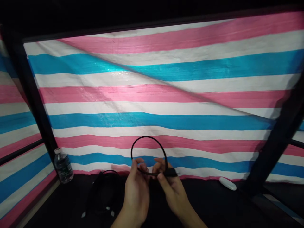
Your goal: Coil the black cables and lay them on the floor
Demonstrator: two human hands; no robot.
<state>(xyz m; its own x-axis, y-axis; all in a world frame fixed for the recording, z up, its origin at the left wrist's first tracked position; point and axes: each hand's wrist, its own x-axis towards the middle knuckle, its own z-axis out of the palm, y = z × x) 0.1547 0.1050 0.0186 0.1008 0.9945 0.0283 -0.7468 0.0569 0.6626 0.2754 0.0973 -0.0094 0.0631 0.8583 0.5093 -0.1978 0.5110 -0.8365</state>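
A thin black cable stands up in a round loop between my two hands, in the middle of the head view. My left hand pinches the left side of the loop between thumb and fingers. At the loop's lower right, my right hand is closed on the cable. A dark, block-like piece sits against the right hand's fingers; its details are lost in shadow. Left of my hands, a coil of black cables with pale plugs lies on the dark surface.
A clear plastic bottle with a white cap stands at the far left. On the right lies a smooth white oval object. Behind hangs a pink, white and blue striped sheet, framed by dark posts and a dark bar above.
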